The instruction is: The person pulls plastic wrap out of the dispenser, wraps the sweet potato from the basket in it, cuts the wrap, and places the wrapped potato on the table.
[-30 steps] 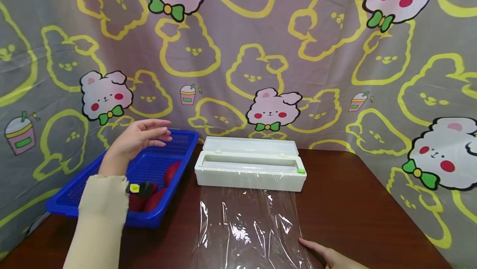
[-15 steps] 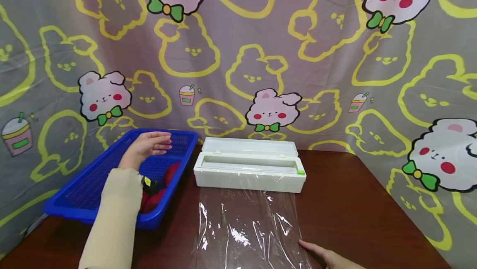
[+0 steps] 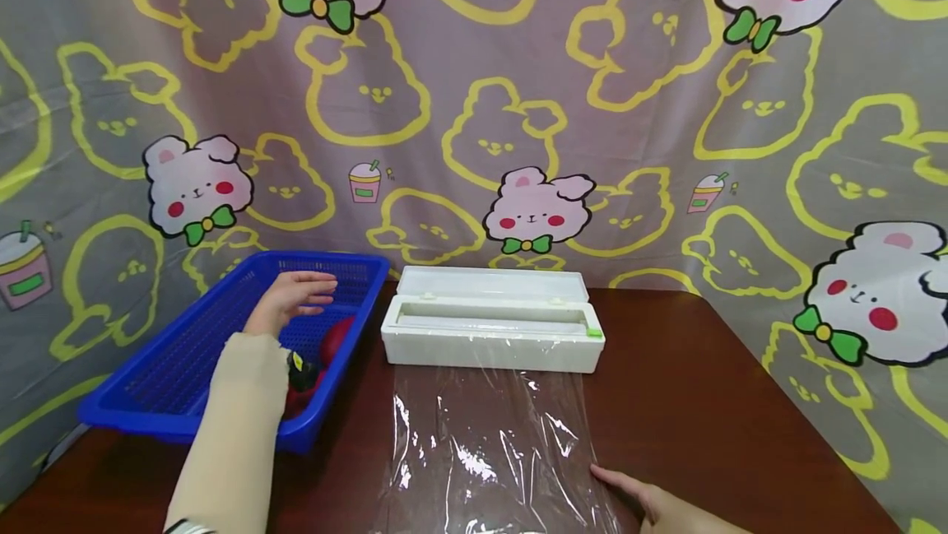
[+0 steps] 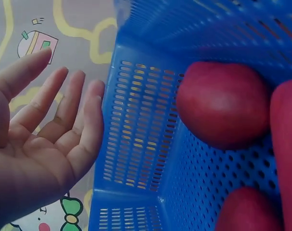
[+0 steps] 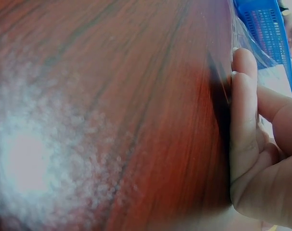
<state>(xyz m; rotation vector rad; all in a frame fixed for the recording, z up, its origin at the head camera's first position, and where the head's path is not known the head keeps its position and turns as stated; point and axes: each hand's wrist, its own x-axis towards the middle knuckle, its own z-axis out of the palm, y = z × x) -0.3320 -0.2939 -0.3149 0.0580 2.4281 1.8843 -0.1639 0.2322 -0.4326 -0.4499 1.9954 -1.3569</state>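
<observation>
In the head view my left hand (image 3: 290, 302) hovers over the blue basket (image 3: 141, 423), its fingers loosely extended and holding nothing. The left wrist view shows smooth red fruits (image 4: 225, 103) in the basket, apart from the hand; their exact kind is unclear. A white cling film dispenser (image 3: 492, 353) stands on the table with its lid up. Clear cling film (image 3: 504, 443) runs from it toward me, and its near end is out of frame. My right hand (image 3: 652, 503) lies low on the table, its extended fingertip touching the film's right edge.
A brown wooden table (image 3: 689, 402) carries everything. Behind it hangs a patterned cloth (image 3: 637, 147) with cartoon rabbits. The dispenser has a green slider (image 3: 595, 332) at its right end. A black wrist strap part with a yellow label (image 3: 299, 361) shows below my left hand.
My left hand has moved slightly lower and to the right over the basket. The right hand stays at the film's edge. The head view has shifted a little.
</observation>
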